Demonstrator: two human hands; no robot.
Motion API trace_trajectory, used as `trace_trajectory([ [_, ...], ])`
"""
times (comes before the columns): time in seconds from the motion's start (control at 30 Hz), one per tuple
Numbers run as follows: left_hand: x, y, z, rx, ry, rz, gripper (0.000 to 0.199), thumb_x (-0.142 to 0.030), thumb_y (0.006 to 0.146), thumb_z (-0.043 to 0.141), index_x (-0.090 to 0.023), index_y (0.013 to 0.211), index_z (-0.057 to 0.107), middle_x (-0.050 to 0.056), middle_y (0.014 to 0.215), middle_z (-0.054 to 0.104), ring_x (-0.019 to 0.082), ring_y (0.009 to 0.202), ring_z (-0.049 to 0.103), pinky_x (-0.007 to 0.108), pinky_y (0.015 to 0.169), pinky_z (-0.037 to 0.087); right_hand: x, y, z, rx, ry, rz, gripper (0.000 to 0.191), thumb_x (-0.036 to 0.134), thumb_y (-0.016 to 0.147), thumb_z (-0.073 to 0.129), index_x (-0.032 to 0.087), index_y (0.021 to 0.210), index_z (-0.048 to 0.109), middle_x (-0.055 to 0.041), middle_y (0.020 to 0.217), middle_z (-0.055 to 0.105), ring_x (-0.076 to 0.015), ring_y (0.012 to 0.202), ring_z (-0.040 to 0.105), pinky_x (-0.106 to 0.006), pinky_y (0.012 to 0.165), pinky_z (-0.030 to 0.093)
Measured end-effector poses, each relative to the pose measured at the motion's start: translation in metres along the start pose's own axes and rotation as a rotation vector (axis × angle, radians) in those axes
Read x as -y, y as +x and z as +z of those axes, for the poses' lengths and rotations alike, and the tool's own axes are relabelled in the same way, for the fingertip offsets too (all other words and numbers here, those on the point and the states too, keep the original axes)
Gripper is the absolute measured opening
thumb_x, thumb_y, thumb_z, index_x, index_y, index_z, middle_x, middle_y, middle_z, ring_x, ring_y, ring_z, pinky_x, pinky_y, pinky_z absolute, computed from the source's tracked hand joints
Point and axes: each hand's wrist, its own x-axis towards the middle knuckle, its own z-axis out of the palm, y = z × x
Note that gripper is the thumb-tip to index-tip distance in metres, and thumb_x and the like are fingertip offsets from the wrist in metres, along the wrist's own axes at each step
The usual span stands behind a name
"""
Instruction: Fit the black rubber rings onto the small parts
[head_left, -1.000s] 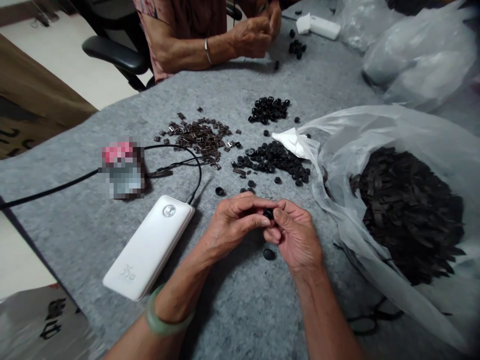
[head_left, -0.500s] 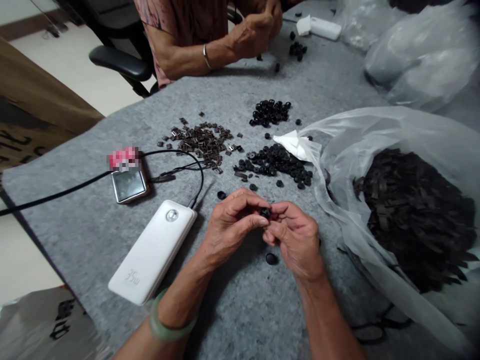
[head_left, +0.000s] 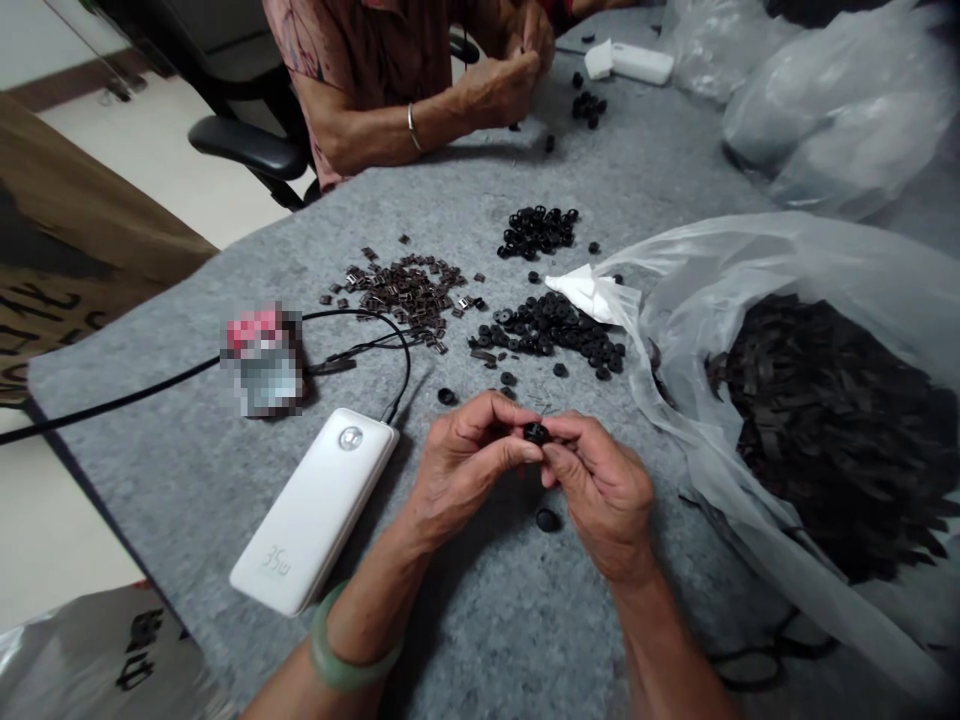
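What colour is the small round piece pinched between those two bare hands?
The small round piece is black; the head view, the only one, shows it.

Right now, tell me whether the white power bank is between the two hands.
No, the white power bank lies left of the left hand, which holds a small black piece.

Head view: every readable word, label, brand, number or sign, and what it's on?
"35", then a small blurred character, possibly "W": on the white power bank.
Large dark lettering on the brown cardboard: angled and partly cut off, not readable.
Black characters on the grey plastic bag: sideways and blurred, not readable.
Small device: pixelated, nothing readable.
No brand name legible.
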Motion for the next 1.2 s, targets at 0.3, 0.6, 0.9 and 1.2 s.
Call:
trace_trajectory([
  [0.3, 0.003, -0.003, 0.006, -0.073, 0.030, -0.060, 0.019, -0.027, 0.078, 0.081, -0.016, 0.087, 0.068, -0.003, 0.068, 0.065, 0.005, 0.053, 0.056, 0.015, 0.051, 0.047, 0.000, -0.002, 0.003, 0.007, 0.190, 0.184, 0.014, 0.029, 0.100, 0.056, 0.019, 0.105, 0.065, 0.0055, 0.070, 0.057, 0.0039, 0.059, 0.053, -0.003, 0.058, 0.044],
  [0.6, 0.004, -0.003, 0.003, -0.134, 0.409, 0.223, 0.014, -0.030, 0.082, 0.081, -0.020, 0.087, 0.072, -0.002, 0.073, 0.066, 0.007, 0.061, 0.058, 0.021, 0.058, 0.046, -0.005, -0.005, 0.003, 0.057, 0.446, 0.441, 0.034, 0.047, 0.098, 0.057, 0.016, 0.108, 0.067, 0.0031, 0.065, 0.054, 0.0003, 0.056, 0.050, -0.008, 0.053, 0.042],
  [0.9, 0.010, -0.001, -0.007, 0.011, 0.834, 0.614, 0.009, -0.028, 0.094, 0.069, -0.020, 0.098, 0.070, 0.003, 0.080, 0.072, 0.012, 0.071, 0.067, 0.025, 0.065, 0.052, -0.008, 0.005, -0.004, 0.128, 0.790, 0.741, 0.047, 0.053, 0.073, 0.080, 0.012, 0.089, 0.063, 0.0036, 0.061, 0.056, -0.0014, 0.041, 0.044, -0.011, 0.036, 0.032],
  [1.2, 0.007, -0.001, 0.002, -0.040, 0.791, 0.622, 0.019, -0.029, 0.091, 0.073, -0.017, 0.104, 0.074, 0.001, 0.080, 0.068, 0.009, 0.073, 0.062, 0.020, 0.067, 0.050, 0.000, 0.006, 0.007, 0.025, 0.908, 0.771, 0.051, 0.056, 0.070, 0.080, 0.013, 0.083, 0.056, 0.0057, 0.055, 0.050, -0.0009, 0.038, 0.039, -0.012, 0.034, 0.029],
])
